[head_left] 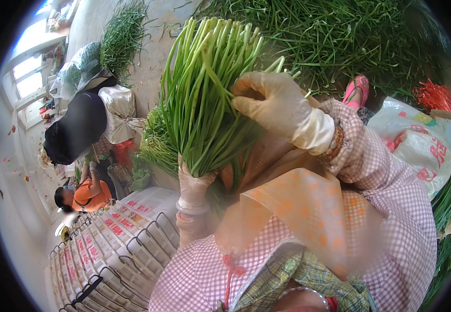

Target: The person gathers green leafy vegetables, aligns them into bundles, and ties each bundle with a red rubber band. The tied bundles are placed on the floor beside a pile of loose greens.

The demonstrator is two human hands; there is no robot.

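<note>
My left hand, in a pale glove, is wrapped round the lower part of a thick bunch of long green stalks that look like garlic scapes. The bunch stands upright in it, with pale cut ends fanned out at the top. My right hand, in a whitish glove, is beside the bunch on its right. Its thumb and fingers are curled together at the edge of the stalks. A few stalk ends stick out behind that hand, so it seems to grip some. Its fingertips partly hide the contact.
Loose greens cover the floor ahead. Red ties and a printed plastic bag lie to the right. White crates in a wire frame stand at the left. A co-worker in orange sits beyond them. Another person in black bends over nearby.
</note>
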